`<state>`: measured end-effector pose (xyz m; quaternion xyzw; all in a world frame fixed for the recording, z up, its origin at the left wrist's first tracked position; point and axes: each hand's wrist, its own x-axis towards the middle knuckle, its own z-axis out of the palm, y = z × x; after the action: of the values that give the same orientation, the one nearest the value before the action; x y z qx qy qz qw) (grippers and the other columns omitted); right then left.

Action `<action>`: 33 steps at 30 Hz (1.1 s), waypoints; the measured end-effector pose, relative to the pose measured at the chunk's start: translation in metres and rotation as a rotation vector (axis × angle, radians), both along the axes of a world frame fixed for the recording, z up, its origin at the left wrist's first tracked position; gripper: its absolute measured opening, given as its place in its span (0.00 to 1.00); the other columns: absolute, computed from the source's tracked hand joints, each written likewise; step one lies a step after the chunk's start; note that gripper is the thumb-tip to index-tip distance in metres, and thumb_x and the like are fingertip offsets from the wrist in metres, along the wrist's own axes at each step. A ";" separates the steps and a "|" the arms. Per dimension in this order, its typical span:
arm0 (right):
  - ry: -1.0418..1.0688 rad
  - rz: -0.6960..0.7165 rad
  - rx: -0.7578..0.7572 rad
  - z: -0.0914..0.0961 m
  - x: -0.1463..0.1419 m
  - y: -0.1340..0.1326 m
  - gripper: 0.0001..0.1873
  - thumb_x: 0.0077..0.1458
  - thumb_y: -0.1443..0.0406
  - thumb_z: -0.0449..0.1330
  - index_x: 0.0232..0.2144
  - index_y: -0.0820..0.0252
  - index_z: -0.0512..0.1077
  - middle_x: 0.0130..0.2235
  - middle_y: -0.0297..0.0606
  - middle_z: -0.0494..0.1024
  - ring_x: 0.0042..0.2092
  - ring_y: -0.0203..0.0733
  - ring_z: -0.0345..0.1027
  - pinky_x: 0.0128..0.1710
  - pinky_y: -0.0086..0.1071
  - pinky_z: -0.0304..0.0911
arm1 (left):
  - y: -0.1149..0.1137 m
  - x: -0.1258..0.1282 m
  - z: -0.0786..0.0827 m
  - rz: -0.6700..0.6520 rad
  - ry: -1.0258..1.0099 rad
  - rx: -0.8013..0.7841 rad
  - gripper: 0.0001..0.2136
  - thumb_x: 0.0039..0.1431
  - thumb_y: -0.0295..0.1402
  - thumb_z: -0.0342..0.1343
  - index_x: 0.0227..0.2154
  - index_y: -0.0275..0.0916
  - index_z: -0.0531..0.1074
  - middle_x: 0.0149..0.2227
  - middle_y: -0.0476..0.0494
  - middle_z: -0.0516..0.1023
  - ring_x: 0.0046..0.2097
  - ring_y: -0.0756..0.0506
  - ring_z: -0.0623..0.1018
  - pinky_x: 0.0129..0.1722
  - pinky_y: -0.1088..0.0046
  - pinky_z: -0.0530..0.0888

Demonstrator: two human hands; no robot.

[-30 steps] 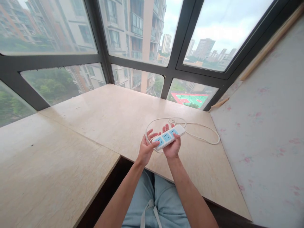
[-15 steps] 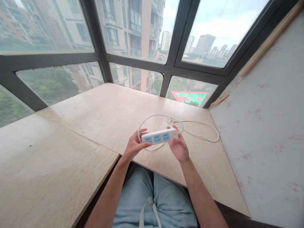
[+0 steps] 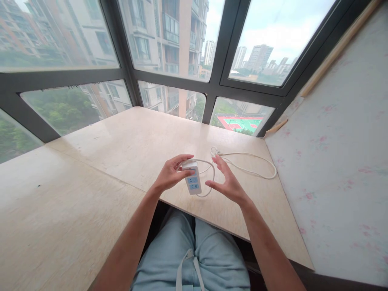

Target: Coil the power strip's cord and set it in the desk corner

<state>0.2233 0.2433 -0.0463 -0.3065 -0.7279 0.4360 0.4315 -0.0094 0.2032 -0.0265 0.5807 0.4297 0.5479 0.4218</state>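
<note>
A white power strip (image 3: 195,190) with light blue sockets hangs upright and slightly tilted above the stone surface. My left hand (image 3: 176,171) grips its upper end, with the thumb across the front over the top socket. To the right of the strip, my right hand (image 3: 226,182) is open, its thumb and fingers spread and apart from the strip. The white cord (image 3: 214,173) loops round beside the strip between my hands. Farther along, the same cord (image 3: 257,154) lies in a long loop on the surface.
The beige stone ledge (image 3: 115,145) stretches to the dark window frames (image 3: 169,76), with a seam on the left. A flower-patterned wall (image 3: 342,161) bounds it on the right. My legs (image 3: 194,250) are below the ledge's front edge.
The power strip has turned from lying crosswise between both hands to hanging endwise from my left hand. My right hand has let go of it and opened. The cord loop has narrowed.
</note>
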 end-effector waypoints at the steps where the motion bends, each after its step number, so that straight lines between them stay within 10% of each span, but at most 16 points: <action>1: -0.055 0.026 0.042 0.008 -0.006 0.000 0.48 0.41 0.64 0.72 0.63 0.50 0.58 0.64 0.41 0.58 0.65 0.51 0.50 0.65 0.50 0.44 | 0.001 0.003 0.006 -0.043 0.023 -0.001 0.25 0.47 0.32 0.66 0.50 0.36 0.71 0.43 0.39 0.76 0.43 0.44 0.76 0.41 0.70 0.74; 6: -0.231 0.211 0.084 0.040 -0.029 0.015 0.38 0.41 0.60 0.71 0.56 0.53 0.68 0.50 0.42 0.74 0.48 0.49 0.70 0.43 0.40 0.69 | 0.004 0.011 0.028 -0.158 0.169 0.043 0.28 0.47 0.29 0.65 0.53 0.37 0.63 0.37 0.42 0.76 0.37 0.46 0.77 0.35 0.72 0.73; 11: -0.297 0.383 -0.055 0.070 -0.033 0.032 0.22 0.43 0.60 0.69 0.41 0.63 0.74 0.33 0.36 0.76 0.35 0.39 0.70 0.31 0.29 0.67 | 0.011 0.013 0.044 -0.075 0.208 0.104 0.22 0.44 0.33 0.68 0.41 0.36 0.67 0.36 0.43 0.75 0.33 0.48 0.76 0.29 0.75 0.72; 17: -0.224 0.311 -0.011 0.089 -0.026 0.028 0.21 0.43 0.62 0.70 0.41 0.64 0.74 0.33 0.36 0.74 0.33 0.36 0.68 0.31 0.28 0.66 | 0.016 0.012 0.054 0.018 0.147 0.187 0.19 0.44 0.36 0.68 0.40 0.36 0.77 0.43 0.39 0.71 0.44 0.44 0.75 0.41 0.69 0.75; 22: 0.026 0.096 -0.026 0.085 -0.012 0.030 0.17 0.38 0.66 0.72 0.32 0.63 0.72 0.27 0.32 0.71 0.28 0.34 0.63 0.25 0.27 0.63 | 0.017 0.007 0.029 -0.095 -0.003 -0.013 0.24 0.49 0.39 0.66 0.48 0.36 0.73 0.39 0.40 0.75 0.40 0.44 0.76 0.37 0.69 0.75; 26: 0.226 -0.011 -0.026 0.081 -0.002 0.034 0.16 0.36 0.67 0.73 0.29 0.60 0.72 0.27 0.32 0.71 0.29 0.35 0.64 0.27 0.29 0.65 | 0.016 0.007 0.006 -0.214 0.034 -0.035 0.17 0.56 0.45 0.58 0.34 0.34 0.77 0.30 0.43 0.75 0.32 0.48 0.74 0.29 0.75 0.69; 33: 0.587 -0.128 -0.180 0.069 0.001 0.028 0.16 0.39 0.69 0.71 0.32 0.57 0.72 0.30 0.31 0.74 0.32 0.37 0.70 0.34 0.34 0.71 | 0.009 -0.005 0.023 0.092 -0.089 0.087 0.17 0.57 0.46 0.58 0.32 0.34 0.77 0.20 0.49 0.67 0.23 0.53 0.68 0.22 0.79 0.63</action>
<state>0.2238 0.2711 0.0230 -0.2494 -0.5098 0.5407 0.6209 -0.0144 0.2121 -0.0031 0.5533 0.4128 0.6101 0.3890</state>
